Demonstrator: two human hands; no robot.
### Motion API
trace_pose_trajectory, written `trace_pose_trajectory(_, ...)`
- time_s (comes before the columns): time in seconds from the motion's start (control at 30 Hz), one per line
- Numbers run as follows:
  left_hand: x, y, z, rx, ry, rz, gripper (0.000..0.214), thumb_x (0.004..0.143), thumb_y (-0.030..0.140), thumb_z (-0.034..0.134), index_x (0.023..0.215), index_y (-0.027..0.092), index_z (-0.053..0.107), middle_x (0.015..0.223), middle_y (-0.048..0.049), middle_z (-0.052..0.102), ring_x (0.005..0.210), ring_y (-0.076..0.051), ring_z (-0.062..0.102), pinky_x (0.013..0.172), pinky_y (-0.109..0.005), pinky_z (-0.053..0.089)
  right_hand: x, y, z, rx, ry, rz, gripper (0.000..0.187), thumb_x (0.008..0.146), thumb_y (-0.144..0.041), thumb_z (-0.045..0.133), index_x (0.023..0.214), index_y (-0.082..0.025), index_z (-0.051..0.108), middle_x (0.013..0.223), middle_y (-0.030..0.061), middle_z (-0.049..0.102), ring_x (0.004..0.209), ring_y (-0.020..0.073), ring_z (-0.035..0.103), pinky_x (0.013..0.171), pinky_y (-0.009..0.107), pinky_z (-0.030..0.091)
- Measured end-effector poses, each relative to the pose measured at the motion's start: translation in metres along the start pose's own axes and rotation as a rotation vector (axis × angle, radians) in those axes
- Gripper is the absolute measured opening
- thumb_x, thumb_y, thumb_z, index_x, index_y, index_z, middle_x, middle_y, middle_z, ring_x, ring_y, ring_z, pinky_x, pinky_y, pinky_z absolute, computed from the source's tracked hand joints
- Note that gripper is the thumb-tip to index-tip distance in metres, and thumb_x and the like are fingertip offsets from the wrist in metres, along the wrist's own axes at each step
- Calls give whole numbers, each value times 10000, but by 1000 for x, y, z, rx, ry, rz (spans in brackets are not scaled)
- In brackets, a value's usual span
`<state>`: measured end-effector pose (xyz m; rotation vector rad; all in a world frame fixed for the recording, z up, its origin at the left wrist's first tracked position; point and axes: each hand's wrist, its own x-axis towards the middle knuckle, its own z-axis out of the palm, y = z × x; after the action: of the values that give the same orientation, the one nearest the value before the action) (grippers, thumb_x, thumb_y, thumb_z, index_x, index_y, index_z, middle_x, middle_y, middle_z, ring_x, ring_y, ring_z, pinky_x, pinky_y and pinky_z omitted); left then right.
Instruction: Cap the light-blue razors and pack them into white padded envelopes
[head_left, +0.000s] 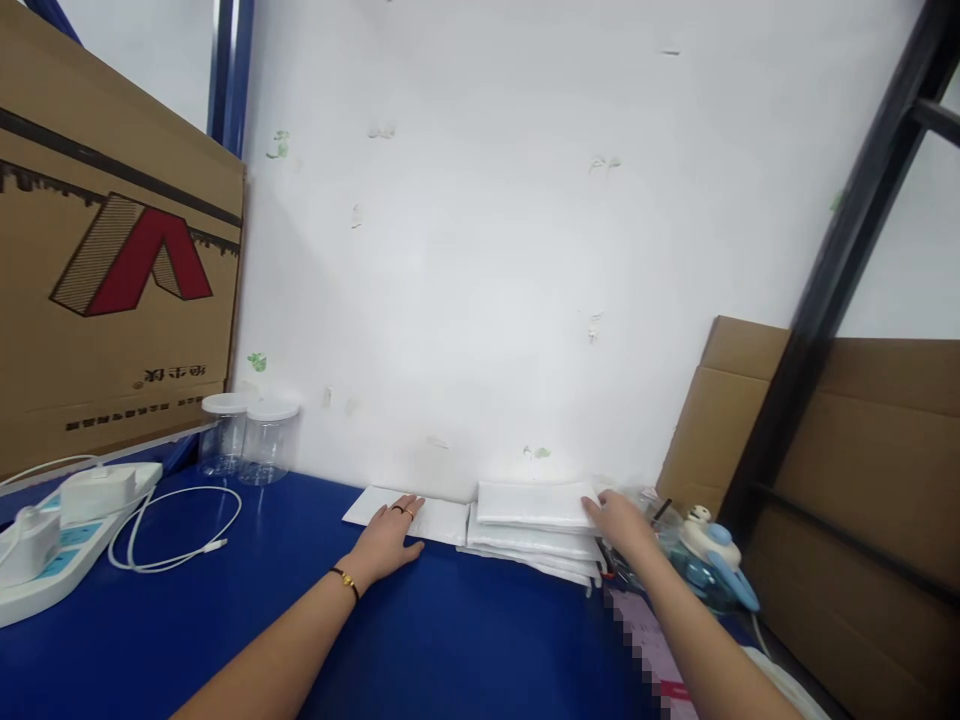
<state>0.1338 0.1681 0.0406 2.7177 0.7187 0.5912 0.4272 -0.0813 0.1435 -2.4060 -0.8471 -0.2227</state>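
My left hand (pixel 394 540) rests palm down with its fingers spread on a flat white packet (pixel 444 520), which lies on the blue table (pixel 450 640) against the wall. Dark rings and a bracelet with a gold bead are on this hand and wrist. To the right, several similar packets form a low, uneven stack (pixel 536 545). My right hand (pixel 619 520) holds the right end of the top white packet (pixel 532 503), thumb on the near corner; its other fingers are partly hidden.
A white power strip (pixel 97 535) with plugs and a looped white cable (pixel 176 570) lies at left. Two clear jars (pixel 268 440) stand behind, near a large cardboard box (pixel 120 280). A blue-and-cream bottle (pixel 709 560), pink printed sheet (pixel 645 630) and cardboard (pixel 720 420) are at right.
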Motion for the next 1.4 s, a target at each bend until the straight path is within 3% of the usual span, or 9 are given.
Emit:
trace_pose_trajectory(0.1, 12, -2, 2, 72, -37, 90, 576, 758, 232, 492, 1328, 169, 448, 1380, -99, 446, 1278, -260, 386, 1066, -377, 278, -7, 13, 0, -20, 87, -14, 556, 810, -530, 406, 1189, -138, 518, 1169, 204, 527, 1033, 335, 541, 836, 429, 405)
trace_pose_trajectory(0.17, 18, -5, 2, 71, -52, 104, 513, 782, 150, 425, 1287, 178, 504, 1341, -71, 498, 1260, -241, 415, 1054, -354, 299, -18, 26, -1, 18, 123, -43, 634, 808, -573, 373, 1267, -140, 437, 1181, 189, 523, 1050, 305, 545, 864, 396, 411)
trace_pose_trajectory(0.33, 18, -21, -15, 42, 88, 52, 460, 833, 96, 332, 1201, 208, 583, 1229, -45, 597, 1153, -214, 520, 1016, -332, 340, -51, 62, 20, 130, -129, 6, 657, 678, -472, 553, 1212, -101, 456, 885, 100, 644, 856, 269, 628, 798, 341, 453)
trace_pose_trajectory(0.43, 12, -24, -41, 72, 207, -65, 457, 846, 95, 322, 1222, 211, 555, 1181, -71, 621, 1080, -220, 566, 941, -327, 395, -57, 68, 40, 210, -238, 16, 708, 636, -391, 581, 1263, -103, 423, 907, 83, 663, 885, 261, 635, 814, 333, 459)
trace_pose_trajectory(0.63, 2, -8, -94, -102, 444, -327, 435, 898, 339, 362, 1305, 190, 397, 1009, -87, 666, 900, -248, 630, 785, -317, 454, -53, 53, 58, 379, -222, -113, 625, 614, -324, 583, 1209, -142, 523, 1094, 94, 656, 1039, 282, 588, 897, 354, 447)
trace_pose_trajectory(0.77, -17, 12, -109, -529, 441, -291, 474, 805, 406, 505, 1223, 188, 454, 1042, -68, 657, 934, -256, 622, 815, -338, 470, -57, 45, 63, 390, -237, -83, 521, 643, -309, 574, 1149, -184, 572, 1008, 70, 690, 990, 295, 615, 849, 376, 478)
trace_pose_trajectory(0.9, -44, 37, -114, -1031, 193, -200, 584, 746, 442, 605, 1235, 169, 439, 1044, -79, 663, 908, -250, 638, 786, -350, 504, -59, 25, 76, 408, -289, -172, 524, 656, -296, 576, 1160, -157, 556, 1112, 97, 654, 1062, 296, 581, 917, 378, 437)
trace_pose_trajectory(1.03, -62, 46, -113, -1247, 33, -159, 654, 734, 426, 658, 1281, 167, 410, 1097, -101, 646, 927, -248, 635, 802, -356, 506, -60, -15, 95, 391, -352, -213, 569, 675, -264, 566, 1215, -98, 497, 1196, 151, 600, 1112, 290, 547, 955, 374, 393)
trace_pose_trajectory(1.4, -68, 21, -108, -1329, -11, -200, 679, 728, 419, 684, 1303, 192, 402, 1096, -90, 645, 930, -245, 635, 803, -346, 506, -72, -120, 147, 446, -464, -252, 488, 707, -260, 607, 1171, -138, 515, 1122, 130, 636, 1050, 304, 576, 905, 407, 407)
